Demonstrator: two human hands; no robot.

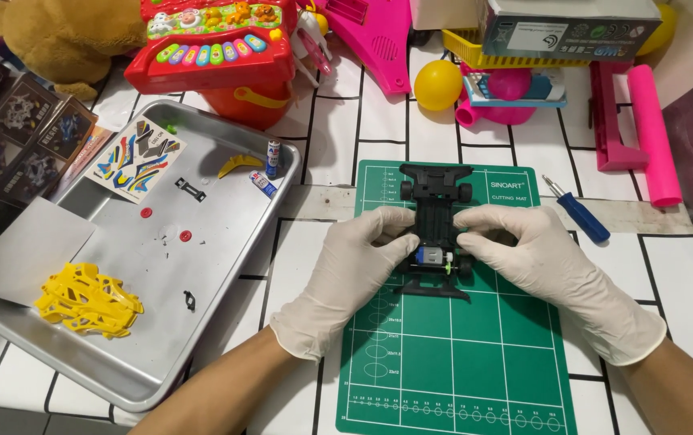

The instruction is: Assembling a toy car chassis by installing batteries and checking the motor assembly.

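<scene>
A black toy car chassis [435, 201] with small black wheels lies on a green cutting mat [459, 354]. A small silver motor [432, 257] sits in its near end. My left hand [354, 270], in a white glove, grips the chassis on its left side. My right hand [544, 262], also gloved, pinches the chassis from the right, fingertips by the motor. Both hands rest on the mat.
A metal tray [225, 242] at left holds a yellow car body shell [88, 302], a sticker sheet [135, 158], two small batteries [268, 171] and tiny parts. A blue-handled screwdriver [578, 211] lies right of the mat. Toys, boxes and a yellow ball [437, 84] crowd the back.
</scene>
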